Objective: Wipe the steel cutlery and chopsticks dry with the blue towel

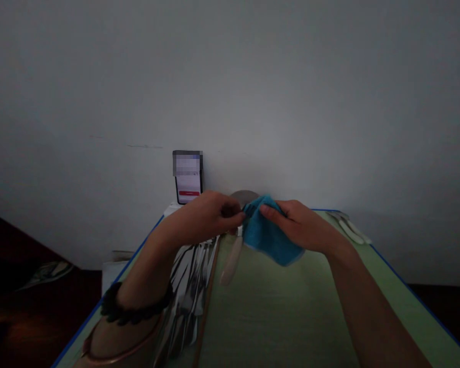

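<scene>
The view is dim and underexposed, lit by soft, flat light that is brightest on the wall (pixel 253 128) near the centre and falls to near black in the lower left and lower right corners. The phone screen (pixel 188 179) at centre glows as the one bright spot, its upper part pixelated, and the blue cloth (pixel 270 237) holds the only strong colour. Detail is soft and grainy; the spoon (pixel 232 260) and the cutlery (pixel 191 276) at lower centre smear into pale streaks, and the edges of the table (pixel 276 312) splay outward with wide-angle distortion.
</scene>
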Demonstrator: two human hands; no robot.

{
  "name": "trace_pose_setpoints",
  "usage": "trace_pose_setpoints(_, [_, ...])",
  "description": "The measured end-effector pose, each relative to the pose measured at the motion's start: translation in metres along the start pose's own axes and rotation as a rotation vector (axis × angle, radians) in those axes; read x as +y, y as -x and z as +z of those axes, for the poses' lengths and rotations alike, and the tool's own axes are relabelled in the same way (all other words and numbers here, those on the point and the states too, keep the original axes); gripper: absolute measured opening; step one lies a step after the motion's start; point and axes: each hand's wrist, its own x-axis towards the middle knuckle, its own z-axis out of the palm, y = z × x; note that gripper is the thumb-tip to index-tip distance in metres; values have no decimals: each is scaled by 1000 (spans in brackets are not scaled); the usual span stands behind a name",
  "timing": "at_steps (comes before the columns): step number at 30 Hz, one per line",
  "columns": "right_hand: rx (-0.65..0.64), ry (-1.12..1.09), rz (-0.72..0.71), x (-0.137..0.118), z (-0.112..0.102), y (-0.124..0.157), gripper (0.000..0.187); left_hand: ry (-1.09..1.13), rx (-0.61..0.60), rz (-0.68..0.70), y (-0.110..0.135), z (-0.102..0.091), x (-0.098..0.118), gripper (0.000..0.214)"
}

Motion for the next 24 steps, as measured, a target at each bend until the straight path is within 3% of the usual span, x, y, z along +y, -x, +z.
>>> trace_pose_setpoints(8, [-137,-75,53,-2,4,0,45,-191,117,-29,4,-5,0,28])
trace_pose_setpoints(17, [-107,-299,-35,-17,13,-8,36,-238,393,-60,-3,-14,18,27])
trace_pose_setpoints(19, [-81,-334,-29,-17,13,-8,34,-223,390,-77,-1,-16,18,27])
trace_pose_setpoints(24, [-75,-264,6,-14,7,-4,35,-158,237,-78,5,-16,8,29])
